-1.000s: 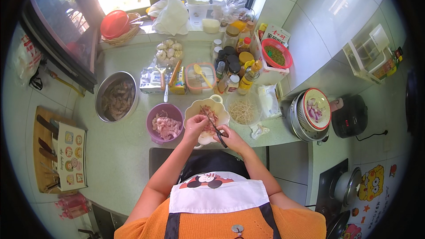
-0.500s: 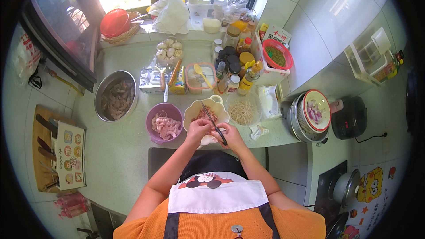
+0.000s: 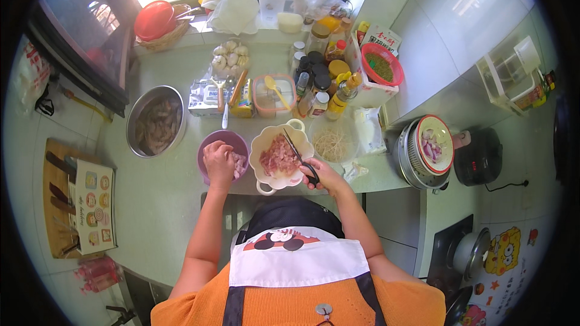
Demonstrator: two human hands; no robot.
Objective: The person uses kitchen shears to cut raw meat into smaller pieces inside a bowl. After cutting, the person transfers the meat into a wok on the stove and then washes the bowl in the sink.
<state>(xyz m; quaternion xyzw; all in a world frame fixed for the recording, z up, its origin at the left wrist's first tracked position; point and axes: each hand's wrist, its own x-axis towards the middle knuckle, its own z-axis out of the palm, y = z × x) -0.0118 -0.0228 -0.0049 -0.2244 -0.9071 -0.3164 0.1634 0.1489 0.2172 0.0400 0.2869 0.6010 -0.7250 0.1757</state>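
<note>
My left hand (image 3: 219, 166) reaches down into a purple bowl (image 3: 203, 147), its fingers curled on pale pink raw meat (image 3: 240, 164); the fingertips are partly hidden. In my right hand (image 3: 325, 177) is a pair of black-handled scissors (image 3: 295, 150), their blades pointing away over a cream scalloped bowl (image 3: 258, 179) with two loop handles. Small cut pieces of meat (image 3: 278, 156) lie inside this bowl. My right fingers wrap round the handles at the bowl's right rim.
A metal basin of shrimp (image 3: 158, 130) stands left. Behind are garlic bulbs (image 3: 229, 57), a lidded tub with a yellow spoon (image 3: 275, 93) and several bottles (image 3: 345, 92). Bean sprouts (image 3: 331, 143) sit right of the cream bowl, a stacked colander (image 3: 417, 163) farther right.
My left hand has moved left from the cream bowl into the purple one. My right hand has shifted slightly right with the scissors, uncovering the cut meat.
</note>
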